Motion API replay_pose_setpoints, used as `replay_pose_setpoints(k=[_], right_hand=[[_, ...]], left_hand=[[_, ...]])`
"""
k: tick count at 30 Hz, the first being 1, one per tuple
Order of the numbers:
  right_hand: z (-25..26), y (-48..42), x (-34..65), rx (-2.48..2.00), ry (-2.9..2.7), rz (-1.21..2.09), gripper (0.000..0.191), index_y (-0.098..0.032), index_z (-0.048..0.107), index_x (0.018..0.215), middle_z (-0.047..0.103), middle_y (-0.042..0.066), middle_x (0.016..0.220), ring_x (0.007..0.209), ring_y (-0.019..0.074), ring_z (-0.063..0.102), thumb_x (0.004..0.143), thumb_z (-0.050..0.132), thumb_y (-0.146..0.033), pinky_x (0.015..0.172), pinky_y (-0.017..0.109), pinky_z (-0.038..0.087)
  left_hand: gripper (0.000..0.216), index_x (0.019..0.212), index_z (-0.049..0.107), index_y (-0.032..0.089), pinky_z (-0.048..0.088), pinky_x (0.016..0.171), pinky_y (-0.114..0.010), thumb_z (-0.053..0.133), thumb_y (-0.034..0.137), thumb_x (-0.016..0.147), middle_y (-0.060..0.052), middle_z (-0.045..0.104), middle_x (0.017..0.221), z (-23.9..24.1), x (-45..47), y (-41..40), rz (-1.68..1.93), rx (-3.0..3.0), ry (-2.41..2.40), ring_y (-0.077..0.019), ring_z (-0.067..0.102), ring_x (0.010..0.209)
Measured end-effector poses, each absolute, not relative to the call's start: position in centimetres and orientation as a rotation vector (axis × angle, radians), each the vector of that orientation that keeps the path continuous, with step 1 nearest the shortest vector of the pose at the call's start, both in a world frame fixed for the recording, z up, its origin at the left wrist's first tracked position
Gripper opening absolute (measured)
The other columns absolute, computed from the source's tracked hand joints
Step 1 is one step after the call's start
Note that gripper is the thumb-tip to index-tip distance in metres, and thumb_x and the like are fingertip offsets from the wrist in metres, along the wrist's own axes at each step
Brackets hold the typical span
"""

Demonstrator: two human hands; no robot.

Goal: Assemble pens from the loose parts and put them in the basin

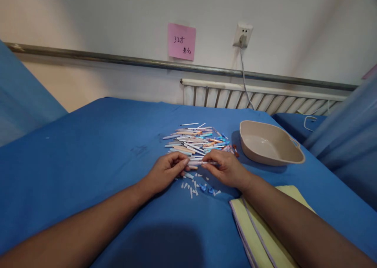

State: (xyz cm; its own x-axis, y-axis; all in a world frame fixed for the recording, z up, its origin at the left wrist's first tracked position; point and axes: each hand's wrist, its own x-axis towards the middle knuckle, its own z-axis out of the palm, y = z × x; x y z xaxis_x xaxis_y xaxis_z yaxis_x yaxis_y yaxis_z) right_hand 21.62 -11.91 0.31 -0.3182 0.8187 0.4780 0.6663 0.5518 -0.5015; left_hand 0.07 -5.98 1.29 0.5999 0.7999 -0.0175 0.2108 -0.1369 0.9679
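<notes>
Near the middle of the blue cloth, my left hand (171,166) pinches a pale pen barrel (194,163) between thumb and fingers. My right hand (225,166) is closed on a thin pen refill (210,163) in line with the barrel's right end. Whether the refill sits inside the barrel cannot be made out. Just behind both hands lies a loose pile of pen parts (191,139), with pastel barrels, white sticks, and orange and blue pieces. In front of my hands are scattered several small white tips (191,192) and blue caps (202,187).
A beige plastic basin (272,158) stands right of the pile. Under my right forearm lies a folded yellow cloth (259,232). Behind the cloth-covered table (73,142) are a radiator (218,97), a metal rail (132,59), and a wall socket with a cable (243,35).
</notes>
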Motion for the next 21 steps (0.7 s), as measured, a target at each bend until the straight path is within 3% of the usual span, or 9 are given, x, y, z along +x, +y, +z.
replay_pose_setpoints(k=[2,6,12,16,21], right_hand=[[0.2,-11.9,21.6,-1.196,-2.077,0.276,0.009,-0.019,0.06,0.094,0.064,0.003,0.083,0.075,0.0151,0.058,0.086,0.056,-0.022,0.068,0.026,0.043],[0.1,-11.8,21.6,-1.211,-2.039,0.28,0.013,-0.019,0.059,0.097,0.064,0.003,0.085,0.077,0.0153,0.058,0.085,0.057,-0.022,0.069,0.026,0.043],[0.0,-11.9,21.6,-1.22,-1.983,0.342,0.029,-0.021,0.054,0.107,0.062,0.002,0.085,0.076,0.0151,0.058,0.079,0.063,-0.021,0.069,0.027,0.044],[0.1,-11.8,21.8,-1.2,-1.905,0.417,0.042,-0.02,0.05,0.115,0.061,0.002,0.089,0.078,0.0154,0.058,0.076,0.065,-0.022,0.072,0.028,0.046],[0.3,-11.7,21.9,-1.205,-1.851,0.414,0.04,-0.02,0.05,0.114,0.062,0.004,0.095,0.084,0.0168,0.06,0.077,0.063,-0.022,0.076,0.03,0.047]], left_hand=[[0.019,0.084,0.061,0.016,0.045,0.058,-0.023,0.064,0.032,0.074,-0.001,0.065,0.077,1.2,0.1,-6.0,0.673,1.686,0.859,-0.0106,0.057,0.062],[0.034,0.101,0.059,0.017,0.047,0.063,-0.024,0.068,0.028,0.07,-0.004,0.065,0.09,1.4,0.1,-6.1,0.731,1.635,0.832,-0.0146,0.061,0.077],[0.024,0.088,0.06,0.016,0.043,0.055,-0.022,0.064,0.035,0.075,0.0,0.062,0.068,1.5,0.1,-6.1,0.695,1.577,0.854,-0.0104,0.055,0.058],[0.024,0.088,0.061,0.016,0.043,0.055,-0.021,0.067,0.034,0.073,0.001,0.061,0.067,1.4,0.0,-5.5,0.797,1.505,0.865,-0.0097,0.054,0.058],[0.029,0.092,0.062,0.015,0.045,0.057,-0.023,0.068,0.035,0.072,0.0,0.062,0.067,1.3,-0.2,-4.8,0.864,1.439,0.885,-0.0108,0.055,0.058]])
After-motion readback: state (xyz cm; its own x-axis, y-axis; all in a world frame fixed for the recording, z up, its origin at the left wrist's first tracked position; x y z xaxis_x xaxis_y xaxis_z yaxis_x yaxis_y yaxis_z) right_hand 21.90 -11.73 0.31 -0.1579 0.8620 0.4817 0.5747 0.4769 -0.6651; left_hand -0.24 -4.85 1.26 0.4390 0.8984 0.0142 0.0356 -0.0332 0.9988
